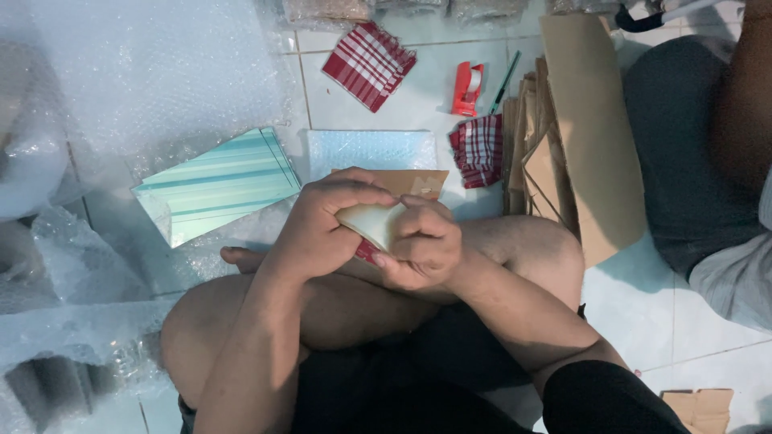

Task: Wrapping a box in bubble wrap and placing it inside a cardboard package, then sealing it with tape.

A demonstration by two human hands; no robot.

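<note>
Nearest us, both hands pinch a small cream packet [371, 223] over our crossed legs, left hand [322, 221] curled on its top, right hand [422, 241] gripping its lower edge. We judge it light, soft and slippery, best held by the edges. Bubble wrap [153, 72] crowds the left floor; flat cardboard [587, 137] lines the right, with open tile between, around the red checked cloth [370, 64].

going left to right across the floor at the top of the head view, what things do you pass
bubble wrap sheet → green striped flat pack → red checked cloth, folded → red tape dispenser → green pen → stack of flat cardboard → another person's dark-clothed leg
</note>
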